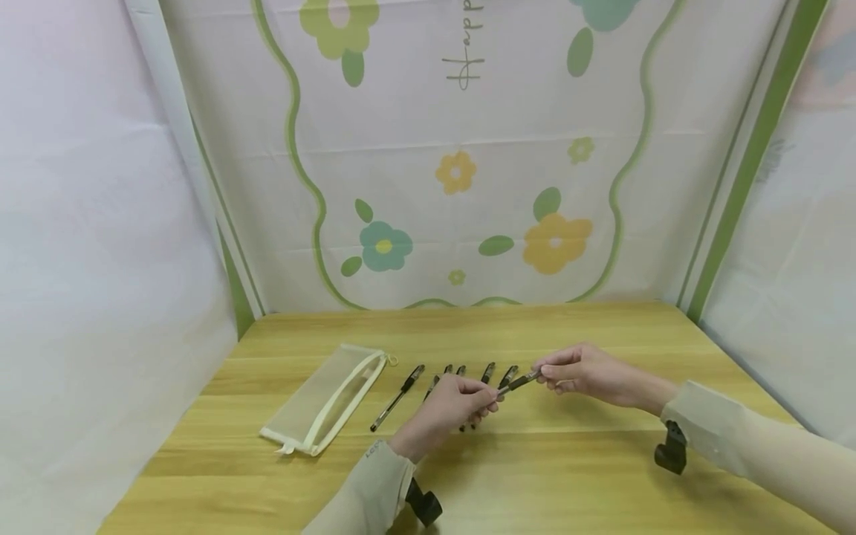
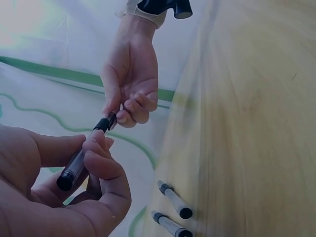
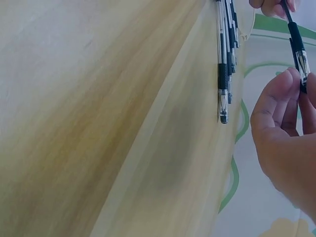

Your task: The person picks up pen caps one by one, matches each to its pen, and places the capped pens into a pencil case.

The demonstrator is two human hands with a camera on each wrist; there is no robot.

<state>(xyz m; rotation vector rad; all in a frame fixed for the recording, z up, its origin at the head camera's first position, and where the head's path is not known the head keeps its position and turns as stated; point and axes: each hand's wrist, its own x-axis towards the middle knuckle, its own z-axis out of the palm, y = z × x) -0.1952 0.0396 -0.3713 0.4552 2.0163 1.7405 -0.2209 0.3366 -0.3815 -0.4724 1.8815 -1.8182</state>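
Note:
A black gel pen [image 1: 518,383] with a clear barrel is held above the table between both hands. My left hand [image 1: 451,409] pinches its rear end between thumb and fingers; in the left wrist view the dark end plug [image 2: 65,181] sticks out past the fingertips. At the other end, my right hand [image 1: 591,374] pinches the pen around its clip end, as the right wrist view shows with the clip [image 3: 301,61] near the fingertips. Several similar pens lie on the table beneath and behind the left hand, partly hidden by it. One pen [image 1: 397,397] lies apart, left of that hand.
A cream mesh zip pouch [image 1: 301,390] lies flat on the wooden table [image 1: 568,475], left of the pens, its zip side gaping toward them. Patterned cloth walls [image 1: 428,186] stand at the back and both sides. A wrist camera [image 1: 671,448] hangs below the right sleeve.

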